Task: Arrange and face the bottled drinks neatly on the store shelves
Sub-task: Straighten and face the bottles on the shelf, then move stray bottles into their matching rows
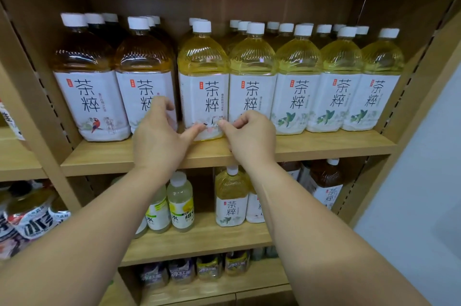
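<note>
Forearms reach up from the lower edge of the view toward the top shelf. Left hand is spread, its fingers curled against the lower label of the second amber bottle and its thumb stretched right to the foot of the third bottle. Right hand is loosely bunched, thumb and forefinger pressed together at the base of that same bottle, on its right lower edge; whether they nip the label film or only touch it cannot be told.

Third bottle stands upright in the front row, first of five pale yellow teas, label facing out, just right of the two amber ones and touching its neighbours. Its base sits near the shelf lip, roughly level with the row. More bottles stand behind each front one.

Handling, as judged: these are large, full plastic bottles, so heavy, with thin ribbed walls above the label that will give under a squeeze. Label sleeve looks smooth and probably slippery. Low fingertip contact suits sliding or turning the base; lifting would call for a full grip round the labelled waist or the neck under the white cap.

Lower shelf holds smaller bottles with visible gaps, not yet faced.
</note>
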